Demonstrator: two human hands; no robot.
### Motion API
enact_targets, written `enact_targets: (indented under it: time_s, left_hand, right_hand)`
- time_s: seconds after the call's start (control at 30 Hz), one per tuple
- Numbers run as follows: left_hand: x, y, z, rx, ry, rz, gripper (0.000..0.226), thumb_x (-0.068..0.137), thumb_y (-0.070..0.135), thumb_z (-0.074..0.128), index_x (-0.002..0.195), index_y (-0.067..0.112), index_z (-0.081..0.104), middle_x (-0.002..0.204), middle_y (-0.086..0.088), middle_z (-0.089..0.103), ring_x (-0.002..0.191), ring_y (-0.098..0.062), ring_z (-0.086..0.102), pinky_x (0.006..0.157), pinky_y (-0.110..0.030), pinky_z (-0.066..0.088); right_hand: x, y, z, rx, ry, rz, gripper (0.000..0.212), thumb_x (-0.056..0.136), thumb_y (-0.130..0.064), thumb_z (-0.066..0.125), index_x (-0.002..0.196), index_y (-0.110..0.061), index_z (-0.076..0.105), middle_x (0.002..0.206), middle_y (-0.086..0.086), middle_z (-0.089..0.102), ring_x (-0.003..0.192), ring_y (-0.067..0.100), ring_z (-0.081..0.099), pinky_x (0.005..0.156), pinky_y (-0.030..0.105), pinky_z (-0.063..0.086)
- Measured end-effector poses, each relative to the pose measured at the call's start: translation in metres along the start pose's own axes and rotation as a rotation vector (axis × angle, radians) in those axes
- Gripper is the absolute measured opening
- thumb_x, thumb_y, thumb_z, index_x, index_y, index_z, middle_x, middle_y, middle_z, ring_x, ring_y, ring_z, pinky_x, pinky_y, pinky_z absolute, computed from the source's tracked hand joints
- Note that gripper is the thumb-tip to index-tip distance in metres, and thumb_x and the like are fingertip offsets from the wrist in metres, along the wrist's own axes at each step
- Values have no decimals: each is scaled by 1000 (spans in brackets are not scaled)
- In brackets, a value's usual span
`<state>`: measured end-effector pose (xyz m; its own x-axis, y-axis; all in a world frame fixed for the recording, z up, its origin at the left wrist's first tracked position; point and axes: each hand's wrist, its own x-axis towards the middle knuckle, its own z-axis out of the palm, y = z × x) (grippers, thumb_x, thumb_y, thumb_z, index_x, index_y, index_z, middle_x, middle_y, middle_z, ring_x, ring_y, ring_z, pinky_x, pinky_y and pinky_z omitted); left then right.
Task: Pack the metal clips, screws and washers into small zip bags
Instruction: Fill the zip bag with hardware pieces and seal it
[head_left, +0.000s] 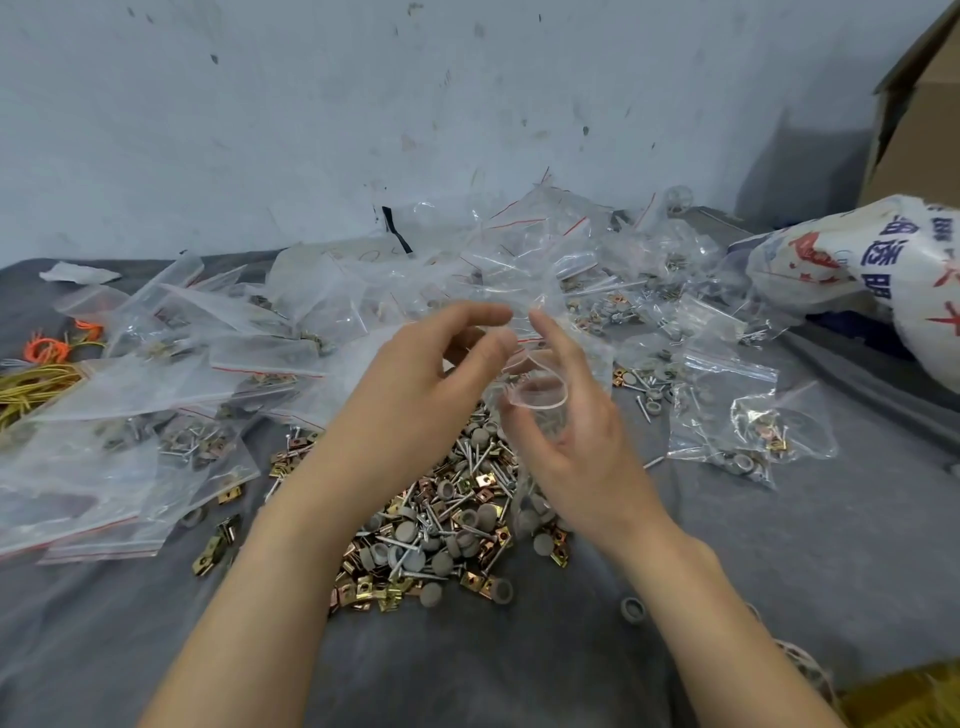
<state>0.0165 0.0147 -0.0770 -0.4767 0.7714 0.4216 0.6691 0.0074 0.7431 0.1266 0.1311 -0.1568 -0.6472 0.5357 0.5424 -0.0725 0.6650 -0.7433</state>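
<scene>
A loose heap of brass clips, screws and grey round washers (441, 525) lies on the grey cloth in front of me. Above it my right hand (566, 431) holds a small clear zip bag (537, 397) with its mouth spread open; the bag hangs down toward the heap. My left hand (415, 384) hovers just left of the bag's mouth, fingers curled with thumb and fingertips close together; whether it pinches a part or the bag's edge I cannot tell.
Filled zip bags (727, 431) lie at the right and several more at the left (130, 447). A pile of empty bags (519, 260) sits behind. Yellow and orange rubber bands (36, 374) are far left, a printed white sack (872, 275) and cardboard box (919, 114) far right.
</scene>
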Motion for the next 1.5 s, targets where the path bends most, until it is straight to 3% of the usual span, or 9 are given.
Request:
enact_targets:
  time_s: [0.17, 0.37, 0.53, 0.67, 0.87, 1.07, 1.17, 1.3, 1.5]
  left_hand:
    - [-8, -12, -5, -8, 1, -15, 15, 98, 38, 53, 109, 41, 64, 101, 17, 63, 93, 0, 61, 71, -14, 49]
    - [-18, -14, -5, 36, -200, -13, 23, 88, 62, 57, 109, 54, 60, 119, 20, 57, 112, 3, 56, 91, -33, 53]
    - [-17, -12, -2, 157, -117, 15, 8, 92, 47, 58, 96, 45, 65, 108, 18, 59, 101, 2, 56, 87, -30, 51]
    - [-14, -12, -6, 192, -96, -7, 9, 95, 40, 55, 96, 42, 64, 102, 16, 62, 91, 2, 59, 77, -25, 49]
    - [-13, -14, -11, 160, -36, -31, 12, 98, 35, 54, 94, 42, 63, 97, 15, 64, 88, 3, 58, 72, -18, 46]
    - [-16, -12, -11, 115, -1, 14, 21, 99, 21, 56, 93, 40, 64, 96, 17, 63, 85, 6, 58, 65, -8, 42]
    - [-16, -9, -18, -22, 50, 45, 21, 98, 21, 60, 96, 40, 66, 90, 22, 65, 73, 5, 59, 57, -7, 41]
    - [-15, -10, -22, -228, 170, 15, 22, 96, 19, 63, 107, 38, 64, 89, 11, 66, 83, -7, 64, 71, -22, 52]
    - [-30, -34, 5, -398, 200, -257, 20, 96, 27, 61, 114, 33, 64, 101, 9, 71, 93, -3, 67, 81, -21, 53]
  right_hand:
    - [2, 0, 0, -16, 15, 9, 65, 97, -57, 56, 149, -62, 17, 144, -33, 37, 131, -1, 49, 102, 44, 52]
    - [3, 1, -2, 44, 5, 30, 73, 91, -68, 55, 152, -56, 17, 149, -23, 40, 138, 8, 48, 105, 50, 50]
    - [5, -3, -1, 6, -33, 30, 80, 86, -74, 56, 151, -56, 14, 153, -32, 33, 142, -11, 29, 109, 15, 31]
    - [4, -1, -8, 79, -63, 35, 87, 81, -63, 69, 153, -52, 20, 135, -38, 44, 128, -8, 48, 98, 7, 40]
    - [10, 1, -16, 308, 51, 176, 70, 88, -58, 65, 150, -38, 38, 120, -12, 60, 106, 7, 65, 87, 23, 54]
    - [15, -2, -17, 496, 67, 258, 32, 85, -38, 65, 111, -20, 71, 89, -7, 71, 82, 8, 63, 80, 24, 54]
    - [17, -4, -20, 602, 97, 277, 33, 85, -34, 66, 106, -9, 72, 84, 1, 68, 79, 15, 62, 84, 36, 53]
    - [18, -5, -22, 710, 147, 300, 23, 81, -37, 68, 94, -18, 72, 81, -4, 69, 77, 9, 64, 80, 29, 56]
    - [16, -4, -21, 679, 162, 354, 24, 80, -40, 70, 92, -19, 73, 81, -3, 69, 80, 13, 64, 85, 34, 54]
